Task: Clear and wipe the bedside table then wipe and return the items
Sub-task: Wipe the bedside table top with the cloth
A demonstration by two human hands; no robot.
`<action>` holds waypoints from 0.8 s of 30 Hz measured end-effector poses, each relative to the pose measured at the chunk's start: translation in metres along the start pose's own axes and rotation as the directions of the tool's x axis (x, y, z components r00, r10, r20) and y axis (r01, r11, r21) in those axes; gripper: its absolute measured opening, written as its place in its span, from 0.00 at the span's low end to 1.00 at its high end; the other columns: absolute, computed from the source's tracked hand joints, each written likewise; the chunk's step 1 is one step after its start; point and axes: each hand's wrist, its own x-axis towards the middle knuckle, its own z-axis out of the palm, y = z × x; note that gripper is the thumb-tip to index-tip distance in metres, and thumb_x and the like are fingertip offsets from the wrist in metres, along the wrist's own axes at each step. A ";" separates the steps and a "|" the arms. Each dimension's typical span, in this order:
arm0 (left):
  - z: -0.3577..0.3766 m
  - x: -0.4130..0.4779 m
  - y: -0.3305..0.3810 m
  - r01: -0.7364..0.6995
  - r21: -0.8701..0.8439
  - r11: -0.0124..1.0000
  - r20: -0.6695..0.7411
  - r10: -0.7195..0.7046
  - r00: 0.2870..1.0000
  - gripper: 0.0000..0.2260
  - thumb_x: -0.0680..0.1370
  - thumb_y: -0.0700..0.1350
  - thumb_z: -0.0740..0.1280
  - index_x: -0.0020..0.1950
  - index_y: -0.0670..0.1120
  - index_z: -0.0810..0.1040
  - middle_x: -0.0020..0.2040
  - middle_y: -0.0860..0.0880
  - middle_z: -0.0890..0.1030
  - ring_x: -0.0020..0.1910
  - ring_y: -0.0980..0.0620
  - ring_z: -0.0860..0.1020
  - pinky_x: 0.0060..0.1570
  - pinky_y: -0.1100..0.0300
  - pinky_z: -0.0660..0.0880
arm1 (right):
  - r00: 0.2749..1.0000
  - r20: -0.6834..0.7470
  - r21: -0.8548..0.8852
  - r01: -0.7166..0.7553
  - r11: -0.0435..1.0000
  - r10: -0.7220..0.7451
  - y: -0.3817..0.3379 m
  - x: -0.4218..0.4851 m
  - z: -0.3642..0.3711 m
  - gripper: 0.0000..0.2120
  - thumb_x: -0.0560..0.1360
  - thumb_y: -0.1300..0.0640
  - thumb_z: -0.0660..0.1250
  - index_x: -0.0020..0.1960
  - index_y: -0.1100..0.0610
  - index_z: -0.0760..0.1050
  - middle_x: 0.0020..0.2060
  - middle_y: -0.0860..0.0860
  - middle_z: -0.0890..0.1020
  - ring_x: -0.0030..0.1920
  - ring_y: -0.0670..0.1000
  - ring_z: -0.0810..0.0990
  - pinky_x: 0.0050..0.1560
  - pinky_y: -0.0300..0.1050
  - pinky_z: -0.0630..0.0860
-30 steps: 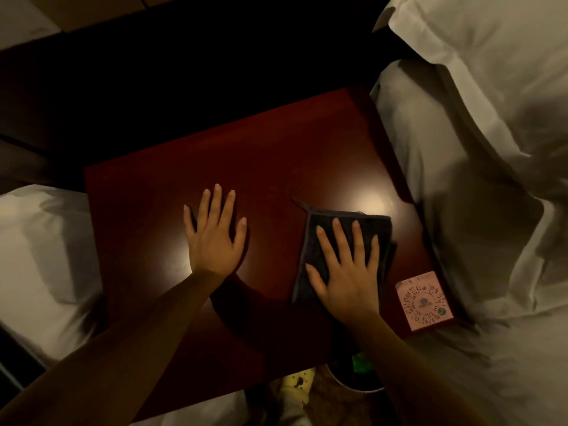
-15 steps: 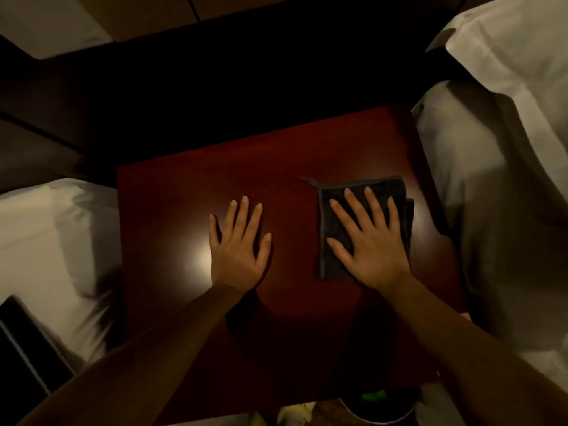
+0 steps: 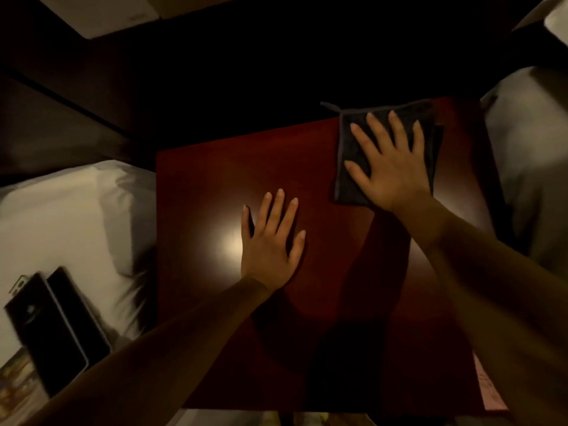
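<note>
Dim bedroom, head view, looking down on a dark red bench (image 3: 209, 186) set between two white beds. My right hand (image 3: 390, 167) presses a folded dark grey cloth (image 3: 431, 139) flat at the far right corner of the bench; grip apart, fingers straight and spread on top of the cloth, nothing pinched. My left hand (image 3: 270, 241) lies palm-down near the middle of the top, grip likewise apart, holding nothing. Progress, as I judge it: clearing looks nearly done, since the top carries only a pink card (image 3: 488, 392) at its near right edge; wiping of the top is under way; wiping the items and putting them back is yet to be done. Two dark flat devices (image 3: 46, 327), one seemingly a phone, lie on the left bed (image 3: 61, 216) near the bench, likely among the items awaiting return. Possible hindrances: the pink card sits in the cloth's path along the right side, my own left hand covers the centre, and low light hides the bench's far edge
</note>
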 end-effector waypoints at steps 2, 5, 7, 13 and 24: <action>0.001 0.000 -0.001 0.008 0.009 1.000 0.011 -0.008 1.000 0.25 0.80 0.58 0.48 0.76 0.54 0.52 0.78 0.52 0.50 0.77 0.53 0.46 0.74 0.45 0.39 | 0.999 -0.002 0.013 -0.044 0.999 0.044 -0.008 0.004 0.002 0.30 0.77 0.38 0.47 0.76 0.48 0.50 0.77 0.53 0.55 0.76 0.61 0.49 0.73 0.68 0.44; 0.001 -0.001 0.001 0.021 0.043 0.999 -0.009 -0.021 1.000 0.25 0.80 0.58 0.48 0.76 0.55 0.52 0.77 0.53 0.49 0.77 0.55 0.45 0.74 0.46 0.39 | 0.991 0.001 0.038 -0.133 0.990 0.133 -0.030 0.006 0.004 0.30 0.78 0.40 0.49 0.76 0.49 0.47 0.77 0.53 0.51 0.76 0.61 0.45 0.72 0.68 0.40; 0.000 -0.001 0.003 0.027 0.043 0.999 -0.035 -0.026 0.999 0.24 0.80 0.58 0.49 0.76 0.54 0.54 0.77 0.52 0.52 0.77 0.55 0.46 0.74 0.46 0.41 | 0.991 0.011 0.047 -0.136 0.990 0.136 -0.050 0.001 0.009 0.30 0.78 0.40 0.47 0.76 0.49 0.45 0.77 0.53 0.49 0.76 0.62 0.43 0.72 0.69 0.39; -0.005 -0.002 0.008 0.033 0.040 0.999 -0.043 -0.031 0.999 0.25 0.79 0.57 0.49 0.75 0.52 0.57 0.76 0.53 0.52 0.76 0.56 0.47 0.74 0.45 0.44 | 0.994 -0.004 0.045 -0.105 0.993 0.106 -0.065 -0.016 0.020 0.30 0.78 0.37 0.43 0.76 0.48 0.42 0.78 0.52 0.47 0.76 0.60 0.41 0.72 0.65 0.36; -0.008 -0.002 0.007 0.042 -0.052 0.998 -0.014 -0.043 0.999 0.26 0.78 0.59 0.47 0.75 0.55 0.55 0.76 0.56 0.48 0.77 0.57 0.45 0.75 0.46 0.40 | 0.969 -0.040 0.114 -0.239 0.964 0.244 -0.025 -0.023 0.011 0.30 0.77 0.37 0.45 0.76 0.46 0.45 0.77 0.50 0.50 0.77 0.58 0.43 0.74 0.65 0.39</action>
